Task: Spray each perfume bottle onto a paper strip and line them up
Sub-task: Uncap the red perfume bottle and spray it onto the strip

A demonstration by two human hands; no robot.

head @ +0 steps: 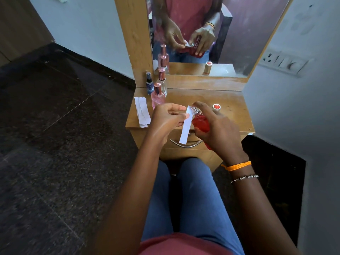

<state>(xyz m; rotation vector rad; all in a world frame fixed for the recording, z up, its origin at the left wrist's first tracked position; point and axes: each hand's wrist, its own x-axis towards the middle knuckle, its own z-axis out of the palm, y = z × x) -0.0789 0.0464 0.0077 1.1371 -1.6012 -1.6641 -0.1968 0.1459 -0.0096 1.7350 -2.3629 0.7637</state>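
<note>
My right hand [219, 129] grips a red perfume bottle [201, 122] above the front edge of the wooden dresser top [230, 107], with the forefinger over its silver nozzle [195, 110]. My left hand [166, 119] pinches a white paper strip [186, 128] by its upper end, right next to the nozzle; the strip hangs down. The bottle's red cap [216, 107] stands on the dresser behind my right hand. A pink bottle [157, 96], a clear bottle with a rose-gold cap [162, 83] and a small dark blue bottle [149, 83] stand at the back left.
A stack of spare white strips [142, 112] lies at the dresser's left edge. A mirror [202, 34] rises behind the dresser top. A drawer handle [185, 144] sits under the front edge. A wall with a switch panel [283, 61] stands close on the right.
</note>
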